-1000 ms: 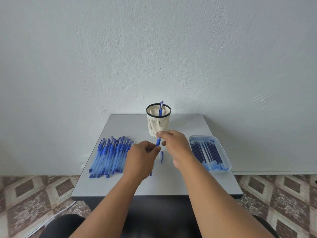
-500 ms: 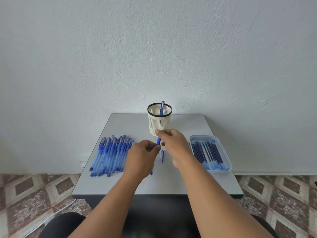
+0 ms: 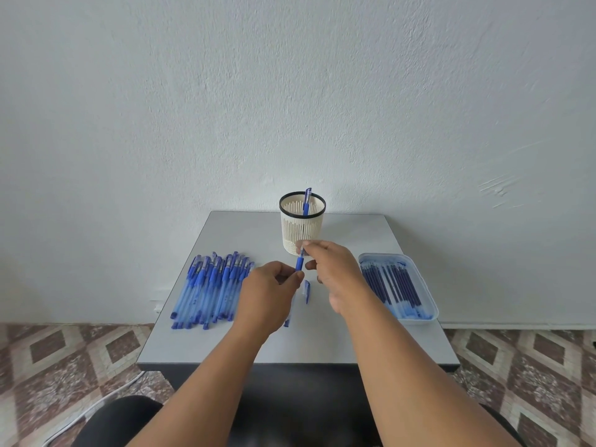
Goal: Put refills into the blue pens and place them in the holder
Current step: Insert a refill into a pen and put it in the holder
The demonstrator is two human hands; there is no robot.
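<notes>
Between the two hands a pen (image 3: 300, 263) is gripped at both ends: left hand (image 3: 269, 293) curled round the barrel, right hand (image 3: 332, 269) pinching the tip piece. My guess is the tip is being screwed on; keep both parts in line and turn gently. Its cap (image 3: 306, 290) lies just below; the holder (image 3: 302, 227) stands behind, pens (image 3: 209, 290) left, refills (image 3: 395, 287) right.

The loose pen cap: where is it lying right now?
In the head view the pen cap lies on the grey table near its middle, just between the left hand and the right hand, in front of the holder.
</notes>
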